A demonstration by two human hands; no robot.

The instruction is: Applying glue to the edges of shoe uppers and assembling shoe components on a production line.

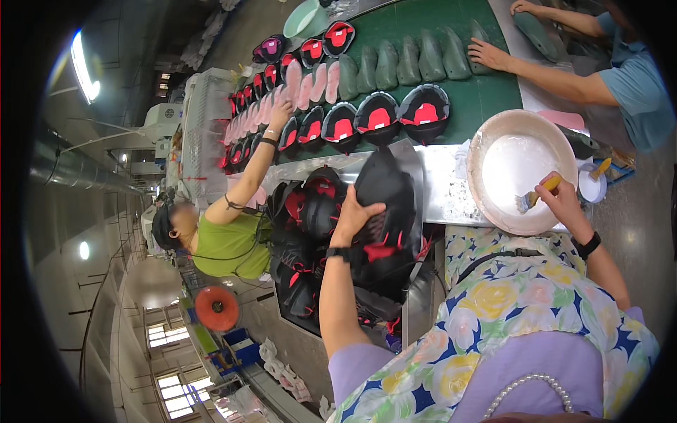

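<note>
My left hand (358, 215) is closed round a black shoe upper (386, 185), thumb across its side, above a metal bin (417, 299) heaped with black uppers with red linings (310, 225). In my right hand (562, 202) is a brush (547, 185) with a yellow handle, its bristles low inside a pale round basin (475, 169). White liquid or residue coats the basin's bottom. The basin stands to the right of the bin, at the metal table edge close to my apron.
Black uppers (423, 116) stand in rows on a green table (479, 99), beside pink insoles (319, 81) and dark green shoe lasts (431, 56). A co-worker in green (233, 243) reaches over the insoles. Another in blue (638, 88) touches the lasts. A white tub (592, 189) holds another brush.
</note>
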